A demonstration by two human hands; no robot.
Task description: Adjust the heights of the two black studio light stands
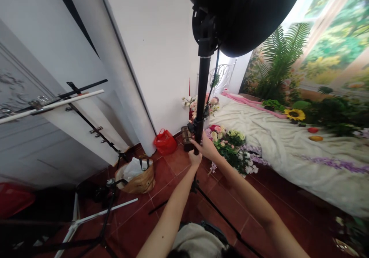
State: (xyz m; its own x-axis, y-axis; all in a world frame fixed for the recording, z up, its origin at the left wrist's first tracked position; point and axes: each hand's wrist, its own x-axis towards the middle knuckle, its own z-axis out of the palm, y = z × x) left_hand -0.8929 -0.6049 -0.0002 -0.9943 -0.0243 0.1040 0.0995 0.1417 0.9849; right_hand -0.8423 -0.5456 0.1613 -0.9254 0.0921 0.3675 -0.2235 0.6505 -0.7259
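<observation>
A black light stand (204,77) rises upright in the middle of the view, with a large black round lamp head (245,12) on top. My left hand (195,158) is wrapped round its pole, low on the thicker section. Just above it and to the right, my right hand (205,144) grips the same pole below a black clamp collar (198,124). A black cable (217,64) hangs down beside the pole. Below my hands the stand's thin legs (219,212) spread over the red tiled floor.
At right stands a bed with a cream cover (259,131), flowers and plants. Bouquets (230,143) lie beside it. A red bag (165,142), a straw bag (141,179), a small wooden chest (186,137) and other stands (95,129) are on the left and centre floor.
</observation>
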